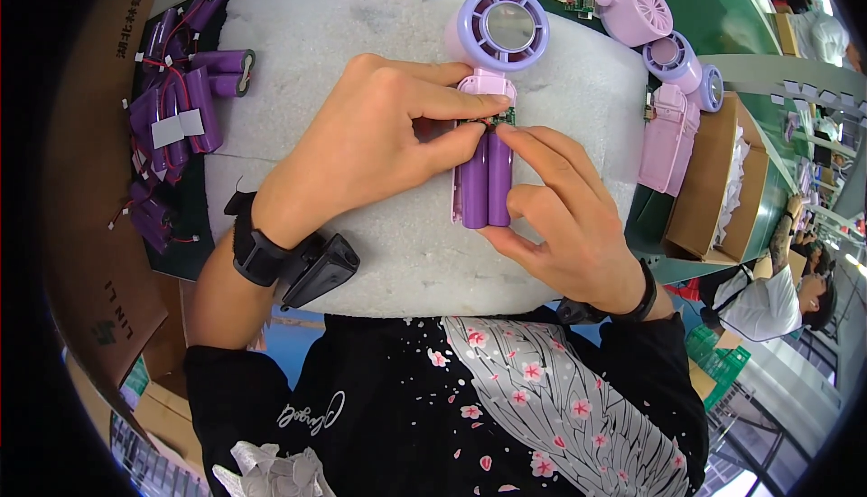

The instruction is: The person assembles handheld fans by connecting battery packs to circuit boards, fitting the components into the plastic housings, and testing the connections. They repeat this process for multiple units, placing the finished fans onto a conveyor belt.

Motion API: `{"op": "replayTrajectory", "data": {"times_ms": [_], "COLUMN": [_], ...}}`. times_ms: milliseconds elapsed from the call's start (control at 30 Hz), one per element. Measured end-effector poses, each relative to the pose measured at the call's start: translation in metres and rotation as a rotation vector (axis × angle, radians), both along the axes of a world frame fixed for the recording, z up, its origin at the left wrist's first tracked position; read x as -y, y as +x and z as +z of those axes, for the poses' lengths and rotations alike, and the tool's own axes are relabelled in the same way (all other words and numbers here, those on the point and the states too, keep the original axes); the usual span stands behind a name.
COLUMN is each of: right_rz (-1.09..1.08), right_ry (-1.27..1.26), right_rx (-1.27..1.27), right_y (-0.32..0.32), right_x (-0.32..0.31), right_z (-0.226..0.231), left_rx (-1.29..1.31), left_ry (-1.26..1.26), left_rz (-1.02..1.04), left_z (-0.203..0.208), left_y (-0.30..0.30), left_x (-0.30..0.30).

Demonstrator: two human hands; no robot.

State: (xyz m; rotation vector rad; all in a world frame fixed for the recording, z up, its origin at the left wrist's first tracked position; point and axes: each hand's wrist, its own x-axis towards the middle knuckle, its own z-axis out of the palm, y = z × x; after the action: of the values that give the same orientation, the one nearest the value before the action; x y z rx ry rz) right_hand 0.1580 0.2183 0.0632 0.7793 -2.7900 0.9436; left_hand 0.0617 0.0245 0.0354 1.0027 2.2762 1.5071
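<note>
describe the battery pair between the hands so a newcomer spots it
On the large white foam slab, find the round lavender fan head. Below it, two purple cylindrical batteries lie side by side in a pale pink plastic shell. Unlike the purple battery packs heaped along the slab's left edge, this pair sits in a shell.

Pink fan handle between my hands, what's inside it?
The pink fan handle holds two purple battery cells, with a green circuit board at their upper end. The left hand partly covers the board; anything beneath the cells is hidden.
</note>
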Motion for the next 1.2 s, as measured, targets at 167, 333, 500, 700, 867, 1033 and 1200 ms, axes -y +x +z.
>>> {"op": "replayTrajectory", "data": {"times_ms": [167,333,500,700,867,1033,1200], "right_rz": [-0.003,-0.005,-0.023,-0.045,-0.185,-0.248,-0.242], "right_ry": [-0.011,-0.018,-0.051,-0.111,-0.078,-0.312,-0.255], "right_rx": [-0.022,-0.037,-0.031,0.021,0.133,0.232,0.148], "right_y": [0.001,-0.001,-0.005,-0.005,-0.006,-0.019,-0.021], "right_x": [0.000,0.000,-0.001,0.000,0.002,0.002,-0.006], "right_z": [-0.002,-0.003,-0.010,-0.011,-0.007,-0.012,-0.024], "left_rx": [0.020,0.179,0.307,0.326,0.389,0.351,0.270], "left_ry": [0.024,-0.022,0.012,0.089,-0.032,0.012,0.084], "left_rz": [0.012,0.004,-0.040,-0.061,-0.093,-0.043,-0.044], "left_z": [-0.005,-0.002,-0.002,-0.008,0.003,-0.001,-0.007], "left_y": [0.000,-0.002,-0.004,-0.006,-0.005,-0.003,0.008], "left_x": [-0.001,-0.001,0.001,0.002,-0.001,-0.003,-0.009]}}
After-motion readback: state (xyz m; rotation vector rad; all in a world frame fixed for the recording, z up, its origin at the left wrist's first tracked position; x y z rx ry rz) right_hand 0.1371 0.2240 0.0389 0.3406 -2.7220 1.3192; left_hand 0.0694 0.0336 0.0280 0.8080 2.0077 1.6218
